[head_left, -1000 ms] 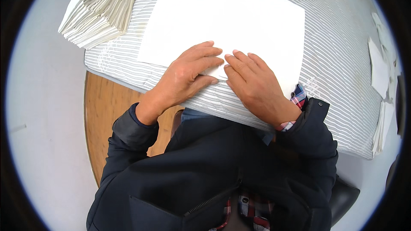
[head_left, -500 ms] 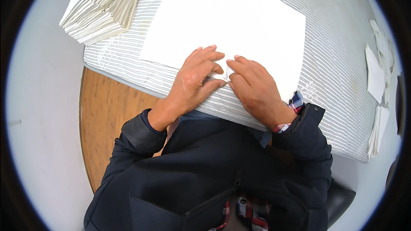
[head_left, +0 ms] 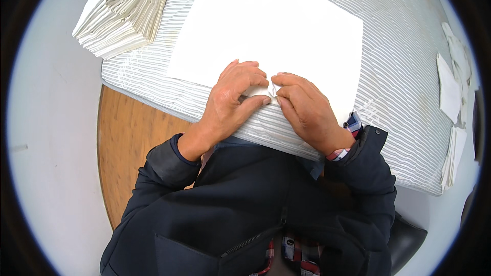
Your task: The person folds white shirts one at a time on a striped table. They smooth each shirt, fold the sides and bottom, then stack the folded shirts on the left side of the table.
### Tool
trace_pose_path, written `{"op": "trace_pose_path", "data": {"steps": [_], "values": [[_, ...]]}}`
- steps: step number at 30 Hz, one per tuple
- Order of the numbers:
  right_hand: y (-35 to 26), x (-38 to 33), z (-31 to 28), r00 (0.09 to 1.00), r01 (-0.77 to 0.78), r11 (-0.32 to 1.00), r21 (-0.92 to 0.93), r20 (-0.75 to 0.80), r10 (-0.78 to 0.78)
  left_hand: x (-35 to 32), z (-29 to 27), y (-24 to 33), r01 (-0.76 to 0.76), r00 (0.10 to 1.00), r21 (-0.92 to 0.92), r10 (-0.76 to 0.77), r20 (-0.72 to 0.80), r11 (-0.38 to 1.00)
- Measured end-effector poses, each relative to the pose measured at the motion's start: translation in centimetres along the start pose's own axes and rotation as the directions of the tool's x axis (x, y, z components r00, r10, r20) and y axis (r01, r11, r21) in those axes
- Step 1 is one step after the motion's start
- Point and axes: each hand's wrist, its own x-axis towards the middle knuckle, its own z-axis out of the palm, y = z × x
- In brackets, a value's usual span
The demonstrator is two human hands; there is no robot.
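A large white sheet (head_left: 266,30), its material unclear, lies flat on a bed-like surface with a striped cover (head_left: 409,117). At its near edge, a small part of the sheet is lifted into a crease between my two hands. My left hand (head_left: 230,94) grips that edge from the left, thumb below and fingers curled above. From the right, my right hand (head_left: 309,110) pinches the same creased bit between thumb and fingertips. The fingers partly cover the crease, so its exact shape is hidden.
A thick stack of folded off-white sheets (head_left: 125,18) stands at the far left corner. Several white pieces (head_left: 450,92) lie along the right edge. Wooden floor (head_left: 135,128) shows at the left below the surface, and a black seat (head_left: 407,243) is at lower right.
My right fingertips have drawn down and in, into a tighter pinch on the sheet's near edge. My left fingers have lowered slightly, staying at the same spot.
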Motion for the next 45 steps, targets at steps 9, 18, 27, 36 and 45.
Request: {"op": "trace_pose_path", "data": {"steps": [9, 18, 27, 36, 45], "values": [[0.2, -0.1, 0.0, 1.0, 0.007, 1.0, 0.005, 0.002, -0.007, 0.7, -0.6, 0.4, -0.004, 0.998, 0.027, 0.002, 0.066, 1.0], [0.3, -0.1, -0.1, 1.0, -0.02, 0.999, 0.029, 0.015, 0.019, 1.5, -1.3, 0.3, 0.07, 0.981, 0.002, -0.069, 0.184, 0.998], [0.2, -0.1, -0.5, 0.991, -0.13, 0.984, 0.124, -0.003, 0.131, 3.1, -2.5, 1.3, 0.069, 0.941, 0.0, -0.066, 0.333, 0.998], [0.7, -0.1, -0.5, 0.989, -0.143, 0.981, 0.13, -0.013, 0.146, 6.7, -3.8, 3.1, 0.177, 0.775, 0.174, -0.246, 0.582, 0.969], [0.8, -0.2, -0.4, 0.988, -0.146, 0.976, 0.164, -0.021, 0.151, 7.9, -4.1, 3.5, 0.264, 0.687, 0.171, -0.309, 0.658, 0.949]]}}
